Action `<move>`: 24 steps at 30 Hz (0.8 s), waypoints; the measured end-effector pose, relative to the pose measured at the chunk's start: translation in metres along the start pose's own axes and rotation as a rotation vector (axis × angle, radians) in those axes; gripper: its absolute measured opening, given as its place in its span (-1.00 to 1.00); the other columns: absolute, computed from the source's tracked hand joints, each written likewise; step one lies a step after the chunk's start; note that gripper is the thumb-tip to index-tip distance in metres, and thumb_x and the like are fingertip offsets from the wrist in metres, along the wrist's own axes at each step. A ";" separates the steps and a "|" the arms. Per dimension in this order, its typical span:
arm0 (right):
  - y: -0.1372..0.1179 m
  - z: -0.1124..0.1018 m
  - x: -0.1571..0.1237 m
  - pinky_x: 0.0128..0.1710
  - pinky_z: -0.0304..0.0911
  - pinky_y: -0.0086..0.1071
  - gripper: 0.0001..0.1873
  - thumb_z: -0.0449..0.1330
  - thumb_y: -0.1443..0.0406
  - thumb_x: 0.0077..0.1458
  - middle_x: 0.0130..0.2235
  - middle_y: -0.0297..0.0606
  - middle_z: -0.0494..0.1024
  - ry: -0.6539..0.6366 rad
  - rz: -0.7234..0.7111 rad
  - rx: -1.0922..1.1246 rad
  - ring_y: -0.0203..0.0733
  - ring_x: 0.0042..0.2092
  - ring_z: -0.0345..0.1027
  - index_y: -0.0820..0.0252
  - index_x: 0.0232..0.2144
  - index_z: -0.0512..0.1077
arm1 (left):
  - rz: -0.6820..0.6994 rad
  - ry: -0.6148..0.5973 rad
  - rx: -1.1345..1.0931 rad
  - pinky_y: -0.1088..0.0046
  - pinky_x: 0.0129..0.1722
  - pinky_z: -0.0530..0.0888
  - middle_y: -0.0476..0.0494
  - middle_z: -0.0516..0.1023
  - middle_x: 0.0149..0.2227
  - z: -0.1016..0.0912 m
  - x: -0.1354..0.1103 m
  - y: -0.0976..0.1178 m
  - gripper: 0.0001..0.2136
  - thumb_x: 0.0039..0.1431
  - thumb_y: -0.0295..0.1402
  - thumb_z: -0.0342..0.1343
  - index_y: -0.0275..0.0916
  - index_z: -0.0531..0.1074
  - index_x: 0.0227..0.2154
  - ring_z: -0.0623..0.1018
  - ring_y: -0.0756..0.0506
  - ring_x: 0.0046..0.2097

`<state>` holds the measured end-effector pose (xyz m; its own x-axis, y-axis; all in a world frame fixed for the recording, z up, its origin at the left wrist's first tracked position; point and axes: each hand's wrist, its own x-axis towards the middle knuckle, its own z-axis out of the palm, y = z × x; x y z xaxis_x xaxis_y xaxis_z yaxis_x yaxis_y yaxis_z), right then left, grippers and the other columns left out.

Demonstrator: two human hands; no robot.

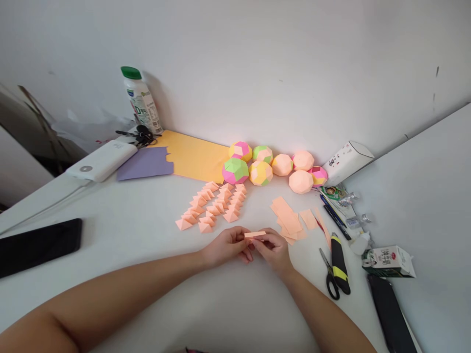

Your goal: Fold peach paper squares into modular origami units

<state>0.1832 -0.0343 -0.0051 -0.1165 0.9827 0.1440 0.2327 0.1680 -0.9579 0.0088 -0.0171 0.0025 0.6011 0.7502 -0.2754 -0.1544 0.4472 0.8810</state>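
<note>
Between my two hands is a small folded piece of peach paper (255, 235), seen almost edge-on. My left hand (228, 243) pinches its left end, and my right hand (274, 249) grips the right end with fingers closed. Just beyond my hands stand rows of folded peach paper pyramids (198, 203), slightly overlapping. Flat peach paper strips (287, 215) lie to the right of my right hand, with a small peach square (308, 219) beside them. Faceted paper balls (261, 173) in pink, green, yellow and peach sit against the wall.
On the right lie scissors (330, 277), a black-and-yellow utility knife (339, 264), pens (334, 216), a milk carton (388, 261) and a black phone-like slab (392, 314). At the left are a black phone (40, 246), a white power strip (103, 159), yellow card (198, 154), purple card (145, 164) and a green-capped bottle (143, 100).
</note>
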 end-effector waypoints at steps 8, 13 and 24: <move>0.004 0.000 0.000 -0.60 0.28 -0.42 -0.88 0.23 0.25 0.00 -0.45 -0.32 0.45 -0.005 0.084 0.105 -0.37 -0.59 0.26 0.18 -0.49 0.43 | -0.032 -0.006 0.036 0.42 -0.45 0.52 -0.09 0.53 -0.42 0.000 0.001 -0.001 -0.69 0.02 -0.12 0.18 -0.29 0.36 -0.36 0.57 -0.06 -0.45; 0.005 0.000 -0.001 -0.59 0.27 -0.42 -0.91 0.23 0.27 0.01 -0.52 -0.37 0.42 -0.005 0.088 0.134 -0.35 -0.59 0.26 0.17 -0.47 0.43 | -0.037 0.011 0.049 0.44 -0.51 0.51 -0.08 0.52 -0.44 0.001 0.001 -0.002 -0.69 0.00 -0.11 0.18 -0.28 0.32 -0.42 0.56 -0.05 -0.49; 0.007 0.000 -0.002 -0.60 0.23 -0.44 -0.88 0.22 0.26 0.01 -0.58 -0.43 0.36 -0.009 0.146 0.141 -0.36 -0.60 0.23 0.17 -0.38 0.39 | -0.044 0.036 0.045 0.44 -0.55 0.48 -0.05 0.53 -0.46 0.001 0.001 -0.003 -0.67 -0.02 -0.10 0.19 -0.24 0.24 -0.50 0.55 -0.05 -0.51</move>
<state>0.1846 -0.0352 -0.0123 -0.1005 0.9949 -0.0005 0.1104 0.0106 -0.9938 0.0108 -0.0186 -0.0002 0.5781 0.7474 -0.3273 -0.0925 0.4586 0.8838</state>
